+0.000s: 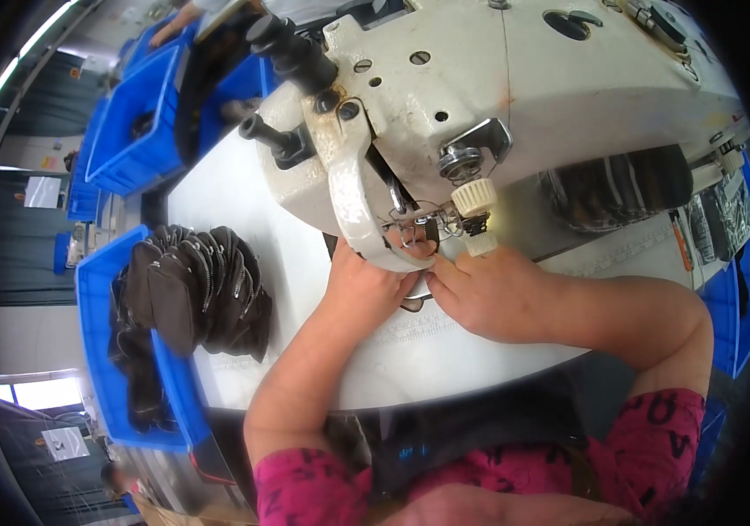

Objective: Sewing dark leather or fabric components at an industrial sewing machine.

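Note:
A cream-coloured sewing machine (480, 79) stands over the white work table, its needle area right above my hands. My left hand (368, 273) reaches in under the machine's curved arm, fingers bent over a small dark fabric piece (412, 305). Only an edge of that piece shows below the fingers; its full shape is hidden. From the right, my right hand (499, 294) has thumb and fingers pinched together at the same piece, close to the left fingertips. The machine head partly covers the left fingers.
To the left, a stack of dark brown zippered pouches (199, 289) leans over a blue bin (99, 316). A dark, shiny bundle (620, 188) lies under the machine's arm at right. Beside it is an orange-handled tool (683, 245). More blue bins (142, 123) and another person's hand (169, 31) appear behind.

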Available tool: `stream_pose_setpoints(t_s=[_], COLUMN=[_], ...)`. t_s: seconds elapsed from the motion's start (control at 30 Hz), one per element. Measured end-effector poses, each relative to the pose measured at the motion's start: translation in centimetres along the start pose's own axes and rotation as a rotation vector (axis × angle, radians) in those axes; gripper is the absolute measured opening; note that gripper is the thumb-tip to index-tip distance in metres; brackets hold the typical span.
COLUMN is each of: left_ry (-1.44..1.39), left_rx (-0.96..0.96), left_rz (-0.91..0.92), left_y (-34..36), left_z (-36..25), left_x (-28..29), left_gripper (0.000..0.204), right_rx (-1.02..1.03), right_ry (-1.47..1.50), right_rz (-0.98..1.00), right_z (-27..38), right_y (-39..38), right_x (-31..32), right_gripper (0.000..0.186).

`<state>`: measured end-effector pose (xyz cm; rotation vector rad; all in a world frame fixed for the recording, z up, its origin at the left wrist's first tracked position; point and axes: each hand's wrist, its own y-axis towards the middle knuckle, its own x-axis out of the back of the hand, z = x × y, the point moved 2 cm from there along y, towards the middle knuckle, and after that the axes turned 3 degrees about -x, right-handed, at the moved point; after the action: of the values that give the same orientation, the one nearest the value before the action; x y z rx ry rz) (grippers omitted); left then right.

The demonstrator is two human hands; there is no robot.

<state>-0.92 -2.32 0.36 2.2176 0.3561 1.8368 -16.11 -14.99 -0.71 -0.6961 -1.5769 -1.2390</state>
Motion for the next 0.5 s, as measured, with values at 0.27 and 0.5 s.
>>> stream_pose_setpoints(t_s=[0.27,0.5], left_ry=[-0.010,-0.059], left_rx=[-0.055,0.030], left_rz=[-0.074,-0.008], left_y=[0.20,-0.04], left_z=[-0.41,-0.83], left_x=[0.31,0.68], left_gripper=[0.028,0.029], right_rx=[0.011,0.007], right_ry=[-0.009,-0.004], right_rz=[-0.015,0.012], right_z=[0.05,0.07], right_y=[0.07,0.08], right_x=[0.22,0.23], right_gripper=[0.014,0.017])
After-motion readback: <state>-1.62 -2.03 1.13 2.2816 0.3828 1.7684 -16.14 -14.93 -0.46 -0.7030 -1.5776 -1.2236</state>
